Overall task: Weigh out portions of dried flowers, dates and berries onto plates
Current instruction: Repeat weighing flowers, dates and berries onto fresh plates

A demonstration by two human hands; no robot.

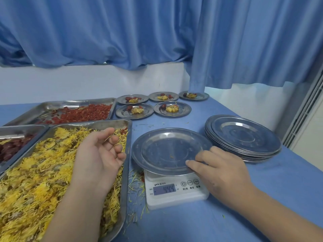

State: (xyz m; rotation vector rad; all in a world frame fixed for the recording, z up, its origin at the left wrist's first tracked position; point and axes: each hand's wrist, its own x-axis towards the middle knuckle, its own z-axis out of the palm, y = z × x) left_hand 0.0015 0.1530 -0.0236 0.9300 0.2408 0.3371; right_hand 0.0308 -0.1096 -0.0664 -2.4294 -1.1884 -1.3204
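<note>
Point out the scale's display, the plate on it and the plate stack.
Scale display (164, 189): head view, lit screen.
Plate on scale (164, 149): head view, bare centre.
Plate stack (243, 135): head view, top plate's centre.

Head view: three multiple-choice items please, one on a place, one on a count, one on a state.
1. Where does the scale stand relative to the flower tray? A) left B) right C) behind
2. How many filled plates stand at the back? A) three B) seven C) five
3. The plate on the scale is: A) nearly bare B) heaped with flowers C) upside down
Answers: 1 B, the scale sits by the tray's right rim; 2 C, three in the far row, two nearer; 3 A, only a stray petal lies in it; the right hand holds its rim.
</note>
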